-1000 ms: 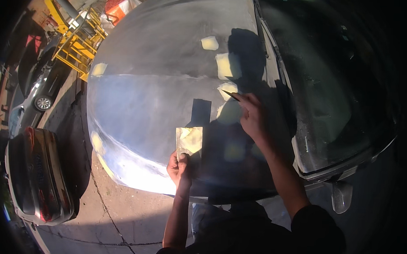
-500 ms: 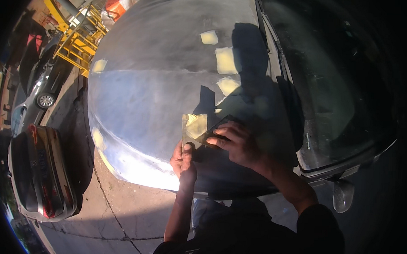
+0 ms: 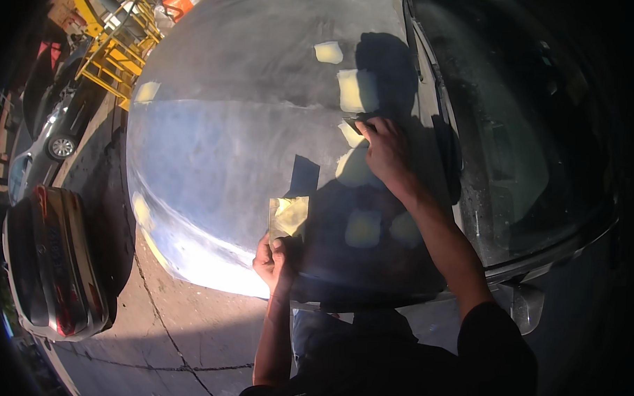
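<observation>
In front of me lies a car hood (image 3: 214,145) with a dull, bluish-grey surface and several pale yellow filler patches. My left hand (image 3: 274,265) grips a flat mixing board (image 3: 274,228) by its lower end, thumb on top, above the hood's near part. Yellow filler paste (image 3: 290,212) coats the board's face. Farther off, my right hand (image 3: 387,151) pinches a dark filler spreader (image 3: 350,122), mostly covered by the fingers. Its edge is at a pale patch (image 3: 353,135) near the hood's middle. Other patches (image 3: 363,228) lie in my shadow on the near side.
The dark windshield (image 3: 521,149) and a side mirror (image 3: 527,306) are on the right. To the left stand a dark car (image 3: 56,259), a grey car (image 3: 54,133) and a yellow metal frame (image 3: 116,58). Concrete ground (image 3: 166,311) shows below the hood's edge.
My right hand has left the mixing board and reached forward with the spreader to a hood patch. My left hand and the board have shifted slightly left and nearer me.
</observation>
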Demonstrator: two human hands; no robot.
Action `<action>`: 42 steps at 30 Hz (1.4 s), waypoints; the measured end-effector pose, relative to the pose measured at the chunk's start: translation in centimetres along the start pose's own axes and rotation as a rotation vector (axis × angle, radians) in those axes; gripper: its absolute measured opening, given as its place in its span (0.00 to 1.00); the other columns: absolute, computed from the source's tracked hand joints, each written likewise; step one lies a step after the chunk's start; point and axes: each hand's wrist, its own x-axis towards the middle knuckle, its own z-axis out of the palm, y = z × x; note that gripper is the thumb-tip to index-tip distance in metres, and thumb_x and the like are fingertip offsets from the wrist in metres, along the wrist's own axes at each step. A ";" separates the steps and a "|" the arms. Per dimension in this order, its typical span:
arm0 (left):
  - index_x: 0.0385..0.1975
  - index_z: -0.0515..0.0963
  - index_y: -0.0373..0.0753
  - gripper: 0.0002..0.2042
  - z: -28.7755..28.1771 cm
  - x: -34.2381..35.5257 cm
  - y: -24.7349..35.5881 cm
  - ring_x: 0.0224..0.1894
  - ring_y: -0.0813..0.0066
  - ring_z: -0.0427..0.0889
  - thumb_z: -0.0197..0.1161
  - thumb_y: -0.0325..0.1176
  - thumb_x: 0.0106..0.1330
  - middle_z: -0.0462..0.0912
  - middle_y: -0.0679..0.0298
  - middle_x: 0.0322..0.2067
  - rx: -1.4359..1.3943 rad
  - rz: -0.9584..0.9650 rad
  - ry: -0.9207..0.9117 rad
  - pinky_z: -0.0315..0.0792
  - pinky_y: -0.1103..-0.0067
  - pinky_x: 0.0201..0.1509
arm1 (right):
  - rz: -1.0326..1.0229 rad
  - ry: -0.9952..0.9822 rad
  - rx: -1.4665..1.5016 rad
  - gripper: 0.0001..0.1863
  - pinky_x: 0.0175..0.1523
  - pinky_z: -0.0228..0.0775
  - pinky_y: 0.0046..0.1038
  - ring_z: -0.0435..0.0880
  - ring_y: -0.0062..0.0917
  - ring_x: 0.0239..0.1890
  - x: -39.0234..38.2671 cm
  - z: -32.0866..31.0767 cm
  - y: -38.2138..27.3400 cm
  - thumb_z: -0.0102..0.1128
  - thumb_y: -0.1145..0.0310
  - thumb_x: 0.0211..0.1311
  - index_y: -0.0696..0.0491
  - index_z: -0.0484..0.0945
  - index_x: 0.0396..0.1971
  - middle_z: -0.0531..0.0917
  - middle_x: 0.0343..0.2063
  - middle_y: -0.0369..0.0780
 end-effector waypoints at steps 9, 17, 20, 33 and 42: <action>0.53 0.81 0.28 0.18 -0.2 0.1 0.3 0.35 0.86 0.75 0.62 0.39 0.78 0.83 0.72 0.34 0.023 -0.031 -0.035 0.71 0.85 0.42 | 0.210 -0.020 -0.061 0.26 0.58 0.75 0.40 0.78 0.39 0.53 0.2 -0.3 -2.4 0.61 0.80 0.57 0.49 0.84 0.57 0.81 0.45 0.40; 0.54 0.82 0.28 0.16 -0.7 0.5 0.8 0.37 0.74 0.84 0.59 0.35 0.76 0.89 0.56 0.35 0.160 0.151 -0.091 0.78 0.76 0.45 | 0.240 -0.086 -0.187 0.26 0.57 0.74 0.44 0.76 0.42 0.54 0.0 1.2 -4.6 0.61 0.76 0.57 0.50 0.83 0.58 0.79 0.47 0.42; 0.53 0.82 0.28 0.16 -0.6 0.5 1.2 0.36 0.74 0.84 0.58 0.34 0.77 0.89 0.56 0.35 0.143 0.156 -0.115 0.78 0.76 0.44 | 0.152 -0.073 -0.160 0.26 0.57 0.73 0.44 0.76 0.43 0.53 -1.6 1.8 -5.6 0.60 0.77 0.57 0.52 0.82 0.59 0.78 0.47 0.43; 0.51 0.82 0.28 0.17 -1.0 0.6 1.0 0.36 0.75 0.83 0.58 0.38 0.78 0.88 0.57 0.32 0.103 0.108 -0.141 0.77 0.78 0.42 | 0.280 -0.022 -0.149 0.31 0.57 0.73 0.44 0.76 0.43 0.53 -1.5 0.3 -3.4 0.60 0.80 0.55 0.49 0.81 0.62 0.77 0.47 0.43; 0.51 0.81 0.28 0.17 -1.5 0.8 0.7 0.36 0.77 0.84 0.59 0.38 0.78 0.89 0.57 0.33 0.131 0.108 -0.178 0.77 0.78 0.41 | 0.152 -0.037 -0.063 0.29 0.59 0.71 0.42 0.75 0.44 0.53 -4.6 0.1 -7.2 0.60 0.79 0.56 0.51 0.82 0.61 0.77 0.48 0.44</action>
